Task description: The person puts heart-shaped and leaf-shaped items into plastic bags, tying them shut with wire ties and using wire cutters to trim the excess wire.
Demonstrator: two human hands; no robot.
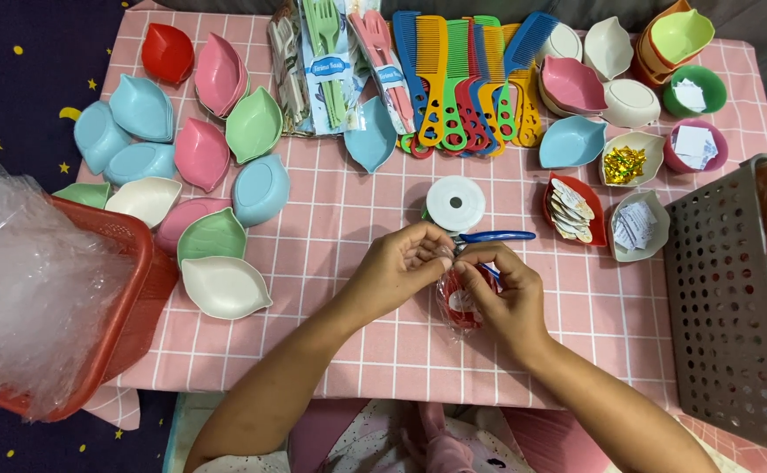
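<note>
The pink checked tablecloth [339, 228] is pretty packed around the edges: leaf-shaped dishes [212, 236] in pastel colours fill the left side, a fan of coloured combs [466, 83] and packed cutlery sets [331, 61] line the far edge, and small bowls of paper slips [637, 226] sit to the right. A red basket [125, 298] stuffed with clear plastic bags hangs over the near-left corner, and a grey perforated crate [725, 307] closes off the right. The only real open patch is the near-middle strip — right where the hands are working.

Both forearms come in from the bottom edge and meet in the centre. The left hand [396, 263] and right hand [506, 293] are together, fingertips pinched on the top of a small clear-wrapped red packet [458, 307], which sits just above the cloth. Just beyond the hands lie a white ribbon spool [455, 203] and blue-handled scissors [497, 236], close but untouched.
</note>
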